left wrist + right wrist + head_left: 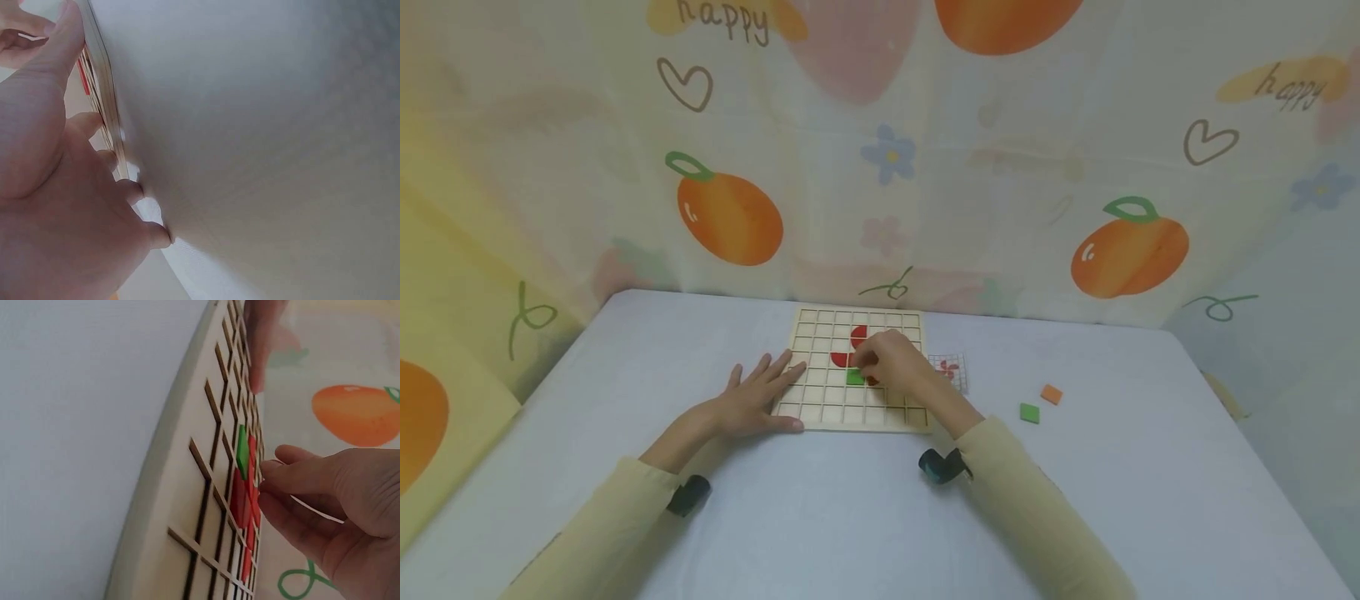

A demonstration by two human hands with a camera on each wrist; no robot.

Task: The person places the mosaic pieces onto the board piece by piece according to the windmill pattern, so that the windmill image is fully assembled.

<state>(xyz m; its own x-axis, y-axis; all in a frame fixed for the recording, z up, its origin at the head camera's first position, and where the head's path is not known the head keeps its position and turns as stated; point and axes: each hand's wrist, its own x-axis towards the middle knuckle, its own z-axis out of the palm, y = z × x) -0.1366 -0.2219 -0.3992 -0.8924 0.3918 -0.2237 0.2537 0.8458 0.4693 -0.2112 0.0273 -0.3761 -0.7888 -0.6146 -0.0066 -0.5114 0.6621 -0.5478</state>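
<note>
A pale wooden grid board (820,412) lies flat on the table. It bears a red rounded piece (858,335), another red piece (840,359) and a green square tile (855,377); more red shows partly under the right hand. My left hand (748,404) rests along the board's left edge, fingers spread and thumb at the near corner. In the left wrist view, the fingers of the left hand (69,181) reach the board's side. My right hand (891,362) has its fingertips together at the red pieces (250,494). Whether they pinch a piece is hidden.
A small pattern card (953,372) with a red pinwheel design lies against the board's right side. Farther right on the white table (820,517) are a loose orange tile (1052,394) and a loose green tile (1029,412). A printed cloth (985,192) hangs behind.
</note>
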